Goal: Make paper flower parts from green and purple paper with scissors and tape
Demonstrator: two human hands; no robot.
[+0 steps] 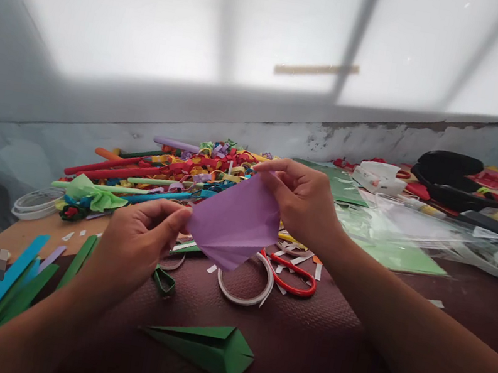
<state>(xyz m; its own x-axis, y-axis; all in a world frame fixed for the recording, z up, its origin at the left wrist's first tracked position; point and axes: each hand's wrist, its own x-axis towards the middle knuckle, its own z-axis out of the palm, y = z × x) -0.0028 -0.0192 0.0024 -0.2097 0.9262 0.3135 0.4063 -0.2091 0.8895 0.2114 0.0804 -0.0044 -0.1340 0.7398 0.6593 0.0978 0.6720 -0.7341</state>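
A creased sheet of purple paper (238, 220) is held up between my two hands above the table. My left hand (137, 244) pinches its left corner between thumb and fingers. At the upper right corner, my right hand (306, 199) is closed on the paper in the same way. Below lies a folded green paper piece (207, 348), pointed at its left end. Just beneath the purple sheet are a roll of white tape (242, 300) and red-handled scissors (303, 290), their blades hidden. A small green paper loop (164, 280) sits near my left hand.
Colourful paper chains and rolled paper sticks (166, 166) are heaped at the back. Blue and green strips (18, 281) lie at left. Light green sheets (404, 257), clear plastic (428, 226), a tissue pack (379, 176) and a black case (449, 175) occupy the right.
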